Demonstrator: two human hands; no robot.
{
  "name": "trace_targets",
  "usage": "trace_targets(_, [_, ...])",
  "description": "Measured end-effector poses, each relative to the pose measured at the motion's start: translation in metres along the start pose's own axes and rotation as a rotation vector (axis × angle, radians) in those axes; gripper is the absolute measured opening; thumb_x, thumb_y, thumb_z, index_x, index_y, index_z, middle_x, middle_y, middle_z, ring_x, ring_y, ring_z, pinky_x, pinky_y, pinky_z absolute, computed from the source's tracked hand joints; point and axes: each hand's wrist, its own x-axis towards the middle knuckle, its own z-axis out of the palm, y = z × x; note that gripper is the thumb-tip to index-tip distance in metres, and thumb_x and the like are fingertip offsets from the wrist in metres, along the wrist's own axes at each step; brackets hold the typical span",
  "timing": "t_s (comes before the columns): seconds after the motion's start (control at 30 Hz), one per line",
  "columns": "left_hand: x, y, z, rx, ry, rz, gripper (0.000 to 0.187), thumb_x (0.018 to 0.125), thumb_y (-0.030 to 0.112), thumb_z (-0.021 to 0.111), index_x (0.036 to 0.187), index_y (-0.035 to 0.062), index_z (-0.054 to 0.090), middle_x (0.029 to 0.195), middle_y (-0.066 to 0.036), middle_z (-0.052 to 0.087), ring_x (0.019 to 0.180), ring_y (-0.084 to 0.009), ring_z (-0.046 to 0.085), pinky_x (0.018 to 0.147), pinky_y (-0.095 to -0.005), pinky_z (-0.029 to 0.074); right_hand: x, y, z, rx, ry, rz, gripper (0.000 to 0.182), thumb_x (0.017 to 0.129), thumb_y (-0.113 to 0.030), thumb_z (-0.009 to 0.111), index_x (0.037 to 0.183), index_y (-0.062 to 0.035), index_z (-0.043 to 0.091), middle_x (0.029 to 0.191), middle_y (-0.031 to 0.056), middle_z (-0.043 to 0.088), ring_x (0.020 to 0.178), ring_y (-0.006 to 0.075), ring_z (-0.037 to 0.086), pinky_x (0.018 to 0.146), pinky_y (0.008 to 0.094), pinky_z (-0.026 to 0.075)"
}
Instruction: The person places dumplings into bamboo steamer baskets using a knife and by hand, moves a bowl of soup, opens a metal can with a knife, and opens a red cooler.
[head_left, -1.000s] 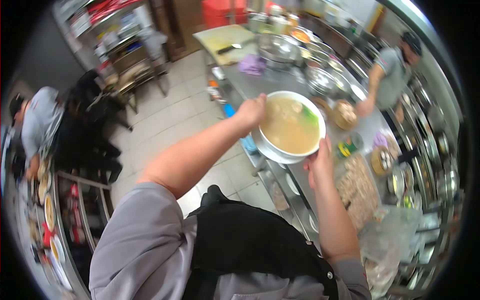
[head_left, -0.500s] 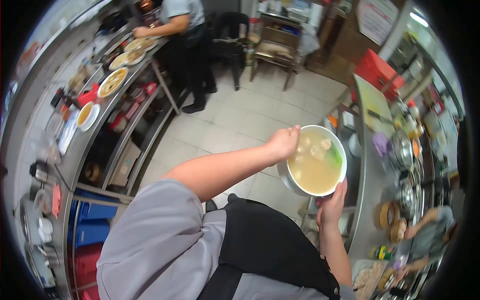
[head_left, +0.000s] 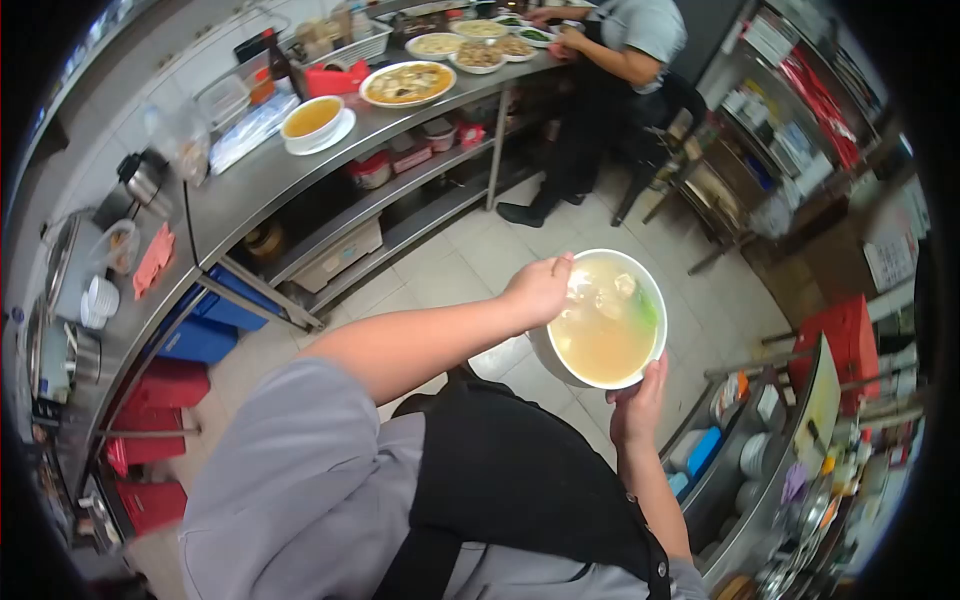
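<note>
Between my hands is a white bowl of cloudy broth (head_left: 605, 345), with pale lumps that look like dumplings or meatballs and a green leaf at its right side. My left hand (head_left: 541, 291) grips the rim at the upper left, thumb over the edge. Below and to the right, my right hand (head_left: 638, 402) supports the bowl's lower side; part of its fingers is hidden beneath. The bowl is in the air above the tiled floor, in front of my black apron (head_left: 520, 470).
A steel counter (head_left: 235, 205) on the left carries a bowl of orange soup (head_left: 313, 120), an oval dish (head_left: 407, 84) and several plates. A co-worker (head_left: 635, 60) stands at its far end. At right are another counter with a cutting board (head_left: 817, 405) and a red box (head_left: 842, 345).
My view has turned left, so the left counter and co-worker appear further right and the right-hand counter slides toward the edge. Both hands still hold the bowl.
</note>
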Motion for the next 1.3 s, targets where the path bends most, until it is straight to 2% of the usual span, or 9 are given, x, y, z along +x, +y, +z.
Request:
trace_targets(0.07, [0.002,-0.004,-0.037,-0.081,0.094,-0.069,0.056,0.111,0.043,0.038,0.122,-0.0041,0.067,0.108,-0.019,0.073,0.099,-0.0267,0.069,0.092,-0.0382,0.051,0.026,0.003,0.032,-0.018,-0.09,0.023,0.058,0.111,-0.037,0.036,0.159,-0.0061,0.025,0.107,0.0067,0.063,0.07,0.0096,0.058,0.052,0.0239,0.044])
trace_targets(0.17, [0.013,-0.033,-0.08,-0.129,0.279,-0.054,0.056,0.112,0.043,0.038,0.123,-0.0041,0.066,0.11,-0.018,0.073,0.101,-0.025,0.068,0.093,-0.0374,0.051,0.063,0.008,0.078,-0.019,-0.265,0.061,0.058,0.111,-0.036,0.035,0.16,-0.006,0.024,0.107,0.0067,0.063,0.07,0.0091,0.057,0.052,0.0236,0.044])
trace_targets(0.37, [0.004,-0.053,-0.162,-0.246,0.59,-0.132,0.056,0.112,0.043,0.037,0.124,-0.0037,0.066,0.115,-0.015,0.071,0.103,-0.022,0.065,0.095,-0.0349,0.049,0.139,0.035,0.171,-0.104,-0.58,0.134,0.057,0.111,-0.037,0.036,0.16,-0.0093,0.027,0.114,0.0057,0.062,0.08,0.0097,0.056,0.056,0.0261,0.043])
trace_targets(0.47, [-0.003,-0.061,-0.203,-0.222,0.792,-0.22,0.057,0.112,0.043,0.037,0.125,-0.0043,0.065,0.116,-0.014,0.071,0.105,-0.0217,0.065,0.095,-0.0348,0.048,0.159,0.032,0.233,-0.136,-0.747,0.163,0.057,0.111,-0.038,0.035,0.161,-0.0114,0.025,0.111,0.0023,0.06,0.08,0.0086,0.054,0.054,0.0251,0.04])
trace_targets(0.67, [-0.017,-0.084,-0.288,-0.37,1.022,-0.244,0.057,0.112,0.044,0.037,0.125,-0.0028,0.066,0.12,-0.014,0.07,0.109,-0.0208,0.064,0.097,-0.0353,0.048,0.177,0.048,0.357,-0.201,-0.977,0.205,0.057,0.11,-0.039,0.039,0.16,-0.0126,0.031,0.111,0.0004,0.06,0.079,0.0076,0.053,0.053,0.024,0.041])
trace_targets(0.83, [-0.038,-0.1,-0.372,-0.383,1.079,-0.243,0.058,0.112,0.045,0.034,0.128,-0.0035,0.064,0.123,-0.017,0.069,0.114,-0.0242,0.063,0.1,-0.0376,0.046,0.161,0.08,0.457,-0.18,-1.069,0.245,0.058,0.11,-0.037,0.038,0.16,-0.0101,0.028,0.114,0.0004,0.06,0.083,0.0075,0.053,0.054,0.0246,0.043])
trace_targets(1.0, [-0.049,-0.148,-0.47,-0.248,1.122,-0.284,0.063,0.109,0.046,0.034,0.128,-0.007,0.063,0.123,-0.026,0.067,0.115,-0.0359,0.064,0.1,-0.0413,0.047,0.133,0.107,0.547,-0.162,-1.096,0.298,0.06,0.11,-0.035,0.039,0.162,-0.0083,0.024,0.118,0.0013,0.061,0.086,0.0087,0.055,0.055,0.0255,0.044])
trace_targets(1.13, [-0.055,-0.147,-0.531,-0.268,1.124,-0.337,0.064,0.109,0.047,0.034,0.128,-0.0069,0.063,0.125,-0.027,0.067,0.116,-0.0365,0.064,0.1,-0.0415,0.047,0.12,0.128,0.613,-0.187,-1.065,0.353,0.061,0.11,-0.034,0.04,0.163,-0.0092,0.023,0.122,0.0022,0.061,0.087,0.0092,0.056,0.055,0.0259,0.045])
trace_targets(1.3, [-0.042,-0.204,-0.601,-0.287,1.105,-0.246,0.063,0.109,0.047,0.036,0.129,-0.0062,0.064,0.123,-0.025,0.068,0.115,-0.0341,0.064,0.1,-0.0406,0.047,0.116,0.139,0.676,-0.214,-1.078,0.324,0.06,0.11,-0.035,0.04,0.163,-0.0112,0.027,0.118,0.0028,0.062,0.085,0.0099,0.056,0.058,0.0265,0.047])
